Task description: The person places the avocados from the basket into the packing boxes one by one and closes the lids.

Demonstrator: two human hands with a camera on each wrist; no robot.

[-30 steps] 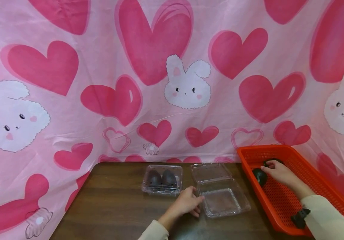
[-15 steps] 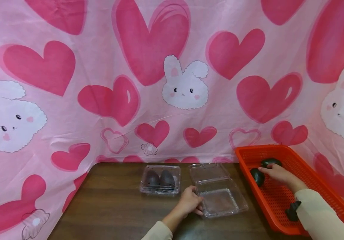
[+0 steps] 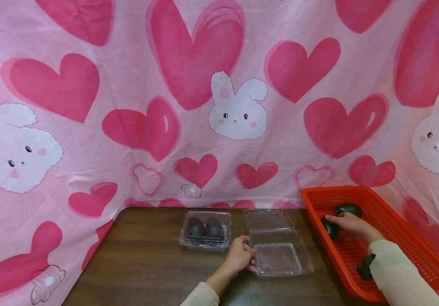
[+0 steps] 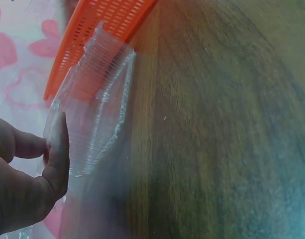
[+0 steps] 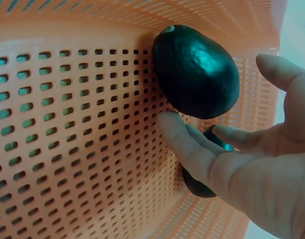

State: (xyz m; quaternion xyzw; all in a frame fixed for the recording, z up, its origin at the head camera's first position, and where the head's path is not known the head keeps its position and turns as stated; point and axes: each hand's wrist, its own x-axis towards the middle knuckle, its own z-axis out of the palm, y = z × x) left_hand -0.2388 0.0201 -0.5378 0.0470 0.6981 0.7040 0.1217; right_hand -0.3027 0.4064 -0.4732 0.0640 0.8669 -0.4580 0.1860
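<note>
An open clear plastic clamshell box [image 3: 280, 258] lies on the table, its lid [image 3: 268, 219] folded back. My left hand [image 3: 239, 255] pinches the box's near-left edge; in the left wrist view the thumb and a finger [image 4: 57, 149] meet on its rim, and the box looks tilted. Inside the orange basket, my right hand [image 3: 351, 224] reaches over a dark avocado [image 3: 331, 228]. In the right wrist view its fingers are spread beside an avocado [image 5: 196, 72], with the thumb clear of the skin. A second avocado [image 3: 349, 208] lies just behind that hand, toward the back.
The orange perforated basket [image 3: 414, 229] stands at the table's right. Left of the open box is a closed clear box [image 3: 206, 243] holding two dark avocados. A pink cloth [image 3: 150, 144] with hearts and rabbits hangs behind the wooden table [image 3: 146, 255].
My right hand has moved left, from the back avocado to the one by the basket's left wall. My left hand has taken hold of the open box's edge and shifted it slightly.
</note>
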